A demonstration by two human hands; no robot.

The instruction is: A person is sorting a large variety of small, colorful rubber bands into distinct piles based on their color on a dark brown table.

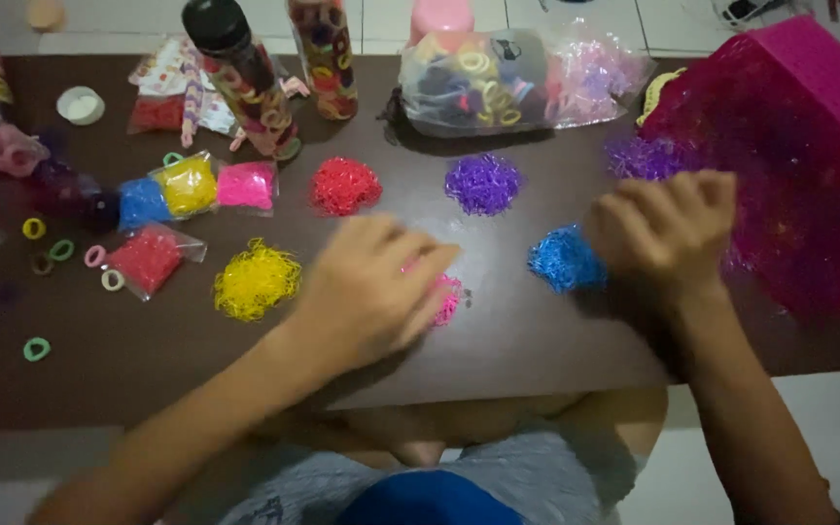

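Our left hand (371, 292) lies flat and open over the pink band pile (447, 297), just left of the blue pile (564, 259), which our curled, empty-looking right hand (668, 233) touches.

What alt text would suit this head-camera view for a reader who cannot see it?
A person's left hand covers a pink pile of tiny elastic bands on a dark brown table, while the right hand hovers beside a blue pile. Yellow, red and purple piles lie around them.
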